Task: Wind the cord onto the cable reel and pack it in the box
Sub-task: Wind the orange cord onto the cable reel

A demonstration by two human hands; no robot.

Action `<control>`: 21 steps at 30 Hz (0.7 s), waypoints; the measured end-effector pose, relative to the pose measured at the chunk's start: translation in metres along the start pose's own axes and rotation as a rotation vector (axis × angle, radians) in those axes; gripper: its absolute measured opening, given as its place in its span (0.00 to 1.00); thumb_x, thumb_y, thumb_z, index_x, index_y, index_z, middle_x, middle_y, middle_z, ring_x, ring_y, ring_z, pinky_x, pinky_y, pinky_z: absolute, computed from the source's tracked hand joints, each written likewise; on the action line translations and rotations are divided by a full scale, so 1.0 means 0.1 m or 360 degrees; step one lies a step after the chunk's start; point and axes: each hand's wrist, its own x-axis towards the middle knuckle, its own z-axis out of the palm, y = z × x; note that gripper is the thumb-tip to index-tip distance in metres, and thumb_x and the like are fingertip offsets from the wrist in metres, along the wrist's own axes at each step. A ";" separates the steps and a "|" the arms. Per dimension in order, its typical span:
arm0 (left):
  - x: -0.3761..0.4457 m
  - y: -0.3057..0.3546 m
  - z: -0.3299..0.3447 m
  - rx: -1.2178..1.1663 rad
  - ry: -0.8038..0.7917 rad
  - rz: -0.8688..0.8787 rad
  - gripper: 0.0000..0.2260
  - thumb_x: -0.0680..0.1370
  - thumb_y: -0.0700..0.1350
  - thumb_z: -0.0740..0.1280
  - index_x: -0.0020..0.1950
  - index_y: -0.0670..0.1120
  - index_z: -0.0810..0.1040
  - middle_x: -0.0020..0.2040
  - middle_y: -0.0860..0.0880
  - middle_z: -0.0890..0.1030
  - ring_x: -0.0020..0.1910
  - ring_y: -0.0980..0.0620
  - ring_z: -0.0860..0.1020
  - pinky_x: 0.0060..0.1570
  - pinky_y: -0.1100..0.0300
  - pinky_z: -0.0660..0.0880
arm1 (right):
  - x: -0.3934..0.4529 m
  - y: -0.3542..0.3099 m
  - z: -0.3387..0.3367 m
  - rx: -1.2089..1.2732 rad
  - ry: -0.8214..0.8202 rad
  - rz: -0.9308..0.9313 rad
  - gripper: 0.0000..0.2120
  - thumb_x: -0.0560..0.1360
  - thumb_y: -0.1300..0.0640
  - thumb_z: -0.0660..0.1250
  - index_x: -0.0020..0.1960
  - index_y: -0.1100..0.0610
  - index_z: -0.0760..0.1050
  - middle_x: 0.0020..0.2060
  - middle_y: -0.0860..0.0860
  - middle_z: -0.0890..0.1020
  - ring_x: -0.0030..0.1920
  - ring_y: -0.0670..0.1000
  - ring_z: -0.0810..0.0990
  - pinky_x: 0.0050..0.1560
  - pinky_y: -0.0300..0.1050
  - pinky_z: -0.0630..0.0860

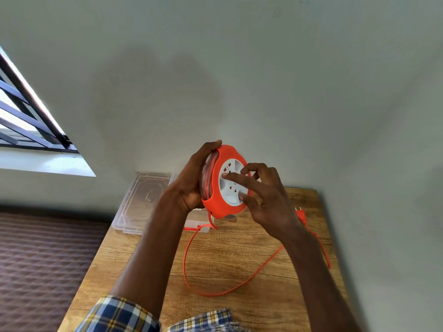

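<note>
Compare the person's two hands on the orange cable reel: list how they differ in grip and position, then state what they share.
The left hand wraps around the cable reel from its back and rim, carrying it above the table; the right hand only touches the white socket face.
The left hand's fingers curl over the rim; the right hand's fingers are spread, mostly straight.
Shared: both touch the reel, held in the air.

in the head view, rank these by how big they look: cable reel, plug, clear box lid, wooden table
1. wooden table
2. clear box lid
3. cable reel, held up nearer the camera, so it may look larger than it is
4. plug
</note>
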 end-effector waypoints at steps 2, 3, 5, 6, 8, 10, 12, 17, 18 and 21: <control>-0.01 -0.01 0.00 -0.0003 0.0007 -0.0011 0.26 0.78 0.67 0.67 0.59 0.47 0.88 0.57 0.42 0.87 0.51 0.42 0.86 0.54 0.45 0.83 | 0.01 0.00 0.01 -0.0011 -0.0012 -0.0079 0.30 0.77 0.63 0.73 0.72 0.37 0.73 0.71 0.46 0.71 0.67 0.49 0.68 0.59 0.50 0.78; -0.01 -0.01 0.00 -0.0015 -0.0012 -0.0017 0.25 0.79 0.66 0.67 0.59 0.47 0.88 0.56 0.42 0.87 0.51 0.42 0.86 0.55 0.45 0.83 | 0.01 0.00 0.01 -0.0007 -0.0014 -0.0115 0.30 0.77 0.63 0.72 0.72 0.37 0.73 0.71 0.46 0.70 0.67 0.50 0.68 0.60 0.52 0.77; -0.03 -0.01 0.02 -0.0053 -0.0053 -0.0012 0.24 0.80 0.65 0.67 0.59 0.46 0.87 0.55 0.43 0.87 0.52 0.43 0.85 0.57 0.45 0.81 | 0.01 0.02 0.00 0.0034 -0.0006 -0.0185 0.27 0.76 0.63 0.71 0.70 0.39 0.76 0.71 0.47 0.71 0.66 0.51 0.69 0.60 0.52 0.76; -0.04 -0.01 0.02 -0.0070 -0.0056 0.0000 0.24 0.80 0.65 0.67 0.60 0.46 0.87 0.54 0.43 0.87 0.52 0.42 0.85 0.58 0.44 0.81 | 0.01 0.03 0.00 0.0059 0.0000 -0.0217 0.25 0.76 0.63 0.70 0.68 0.41 0.78 0.71 0.48 0.72 0.66 0.52 0.70 0.59 0.51 0.76; -0.05 -0.01 0.02 -0.0086 -0.0039 0.0028 0.24 0.80 0.64 0.67 0.60 0.45 0.86 0.54 0.43 0.86 0.52 0.42 0.84 0.59 0.44 0.80 | 0.01 0.07 0.00 0.0055 0.0005 -0.0251 0.23 0.76 0.63 0.71 0.66 0.42 0.80 0.72 0.49 0.73 0.66 0.54 0.71 0.59 0.50 0.76; -0.06 0.00 0.04 -0.0078 -0.0016 0.0046 0.23 0.80 0.64 0.68 0.60 0.45 0.85 0.54 0.43 0.86 0.52 0.43 0.84 0.59 0.44 0.79 | 0.03 0.09 0.00 -0.0014 0.0042 -0.0225 0.23 0.76 0.63 0.72 0.66 0.42 0.80 0.71 0.49 0.75 0.65 0.55 0.72 0.58 0.53 0.77; -0.05 0.01 0.08 -0.0042 0.0004 0.0055 0.24 0.78 0.64 0.69 0.60 0.46 0.85 0.55 0.42 0.85 0.52 0.43 0.84 0.57 0.45 0.81 | 0.01 0.06 0.03 -0.0077 0.0132 -0.0165 0.24 0.75 0.63 0.73 0.66 0.43 0.80 0.69 0.49 0.78 0.60 0.55 0.74 0.51 0.52 0.79; -0.03 0.02 0.20 -0.0026 0.0056 0.0142 0.24 0.80 0.64 0.67 0.61 0.45 0.85 0.56 0.41 0.85 0.53 0.41 0.83 0.59 0.45 0.79 | -0.01 -0.13 0.10 -0.0009 0.0372 0.0324 0.27 0.70 0.36 0.74 0.68 0.39 0.77 0.53 0.41 0.86 0.47 0.46 0.78 0.40 0.40 0.76; -0.02 0.01 0.22 -0.0026 0.0064 0.0162 0.25 0.80 0.64 0.66 0.62 0.45 0.84 0.57 0.40 0.84 0.55 0.40 0.82 0.61 0.43 0.78 | 0.01 -0.18 0.10 0.0044 0.0439 0.0461 0.29 0.68 0.31 0.72 0.66 0.40 0.78 0.49 0.42 0.87 0.46 0.45 0.82 0.42 0.40 0.77; 0.01 -0.04 0.29 -0.0044 0.0050 0.0237 0.26 0.82 0.63 0.65 0.66 0.42 0.82 0.59 0.39 0.83 0.57 0.39 0.81 0.65 0.42 0.77 | 0.09 -0.33 0.17 0.0112 0.0574 0.0735 0.28 0.68 0.26 0.66 0.59 0.43 0.76 0.38 0.45 0.87 0.37 0.42 0.84 0.36 0.37 0.75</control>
